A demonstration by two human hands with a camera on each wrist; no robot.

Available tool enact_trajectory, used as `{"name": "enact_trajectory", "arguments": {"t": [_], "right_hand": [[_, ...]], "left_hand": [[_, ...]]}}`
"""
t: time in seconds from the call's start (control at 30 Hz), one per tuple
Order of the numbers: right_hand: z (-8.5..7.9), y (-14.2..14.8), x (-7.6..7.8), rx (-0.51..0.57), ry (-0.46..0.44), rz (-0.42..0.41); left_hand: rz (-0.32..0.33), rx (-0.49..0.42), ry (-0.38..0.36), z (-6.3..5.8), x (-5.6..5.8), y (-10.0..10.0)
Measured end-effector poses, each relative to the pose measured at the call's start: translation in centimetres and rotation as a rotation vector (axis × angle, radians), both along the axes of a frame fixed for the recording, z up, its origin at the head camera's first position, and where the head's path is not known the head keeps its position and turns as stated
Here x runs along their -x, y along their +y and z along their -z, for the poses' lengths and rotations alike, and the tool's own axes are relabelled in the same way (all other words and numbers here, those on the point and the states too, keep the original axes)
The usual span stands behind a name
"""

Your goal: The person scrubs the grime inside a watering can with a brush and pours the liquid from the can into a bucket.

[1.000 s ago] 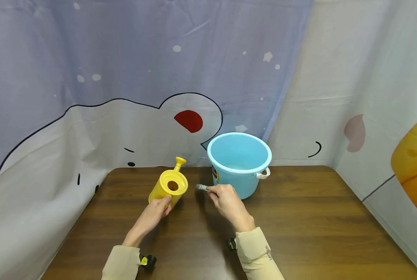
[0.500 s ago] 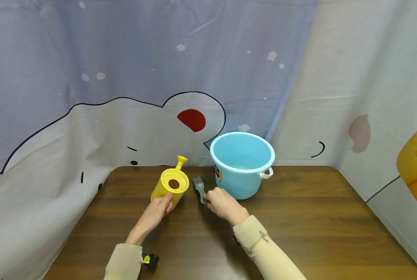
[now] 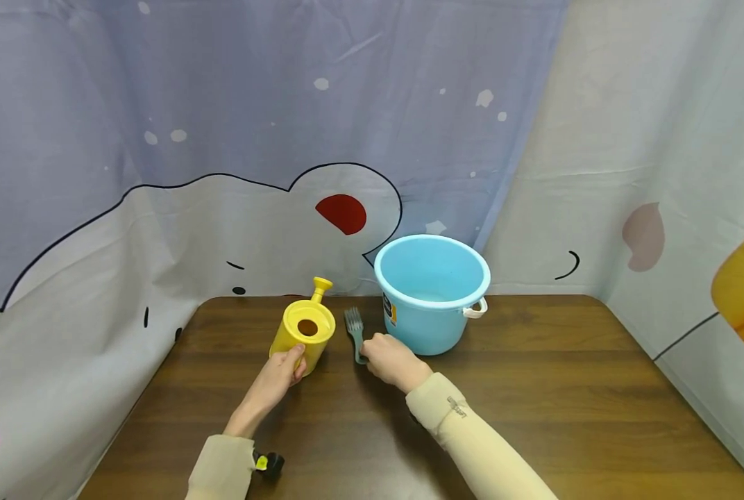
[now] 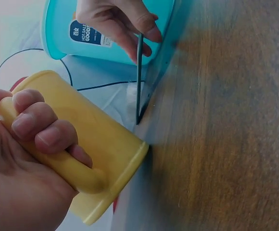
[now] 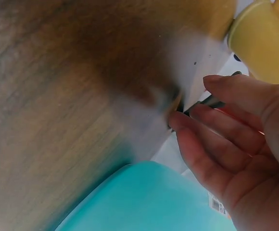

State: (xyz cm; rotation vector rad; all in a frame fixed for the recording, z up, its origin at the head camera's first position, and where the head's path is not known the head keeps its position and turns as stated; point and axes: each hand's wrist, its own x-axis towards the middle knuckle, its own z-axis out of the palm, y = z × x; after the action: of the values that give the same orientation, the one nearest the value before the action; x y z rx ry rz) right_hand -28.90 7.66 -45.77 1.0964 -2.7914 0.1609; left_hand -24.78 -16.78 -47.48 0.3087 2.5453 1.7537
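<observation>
My left hand (image 3: 271,385) grips the handle of a yellow watering can (image 3: 316,351), fingers curled round it in the left wrist view. The can leans, its spout pointing to the back and right. Just right of it, a grey-green fork (image 3: 355,333) is low over the table, tines pointing away from me. My right hand (image 3: 398,362) pinches the fork's handle end between thumb and fingers. Seen from the left wrist, the fork (image 4: 139,77) appears edge-on, its tine end near the tabletop. Part of the handle is hidden by the fingers.
A light blue bucket (image 3: 431,326) with a white side handle stands just behind and right of my right hand. Everything rests on a brown wooden table (image 3: 565,396). A printed cloth (image 3: 253,104) hangs along the back and sides.
My right hand has lowered the fork to the table, turned its tines from pointing left to pointing away, then shifted it slightly farther back. The left hand and watering can stay nearly in place.
</observation>
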Motion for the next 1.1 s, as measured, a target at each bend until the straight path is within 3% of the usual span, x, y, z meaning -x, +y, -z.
{"name": "enact_trajectory", "arguments": {"t": [0.23,0.43,0.53,0.77,1.0,1.1], "right_hand": [[0.3,-0.8,0.1,-0.043,-0.047,0.06],[0.7,-1.4,0.1,-0.144,-0.082,0.19],[0.7,-1.3,-0.4,-0.144,-0.123,0.212],[-1.9,1.0,-2.8,0.073,-0.183,0.168],[-6.6,4.8,-5.0,0.323,-0.193,0.106],[-8.5,6.4,-5.6,0.418,-0.154,0.086]], "left_hand": [[-0.013,-0.056,-0.018,-0.2,-0.1,0.0],[-0.049,-0.099,-0.042,-0.3,0.1,0.1],[-0.067,-0.126,-0.057,-0.3,0.1,0.0],[-0.07,-0.156,-0.092,-0.6,0.0,-0.1],[-0.035,-0.158,-0.062,-3.2,-1.6,0.5],[-0.034,-0.165,-0.057,-3.4,-1.7,0.5]]}}
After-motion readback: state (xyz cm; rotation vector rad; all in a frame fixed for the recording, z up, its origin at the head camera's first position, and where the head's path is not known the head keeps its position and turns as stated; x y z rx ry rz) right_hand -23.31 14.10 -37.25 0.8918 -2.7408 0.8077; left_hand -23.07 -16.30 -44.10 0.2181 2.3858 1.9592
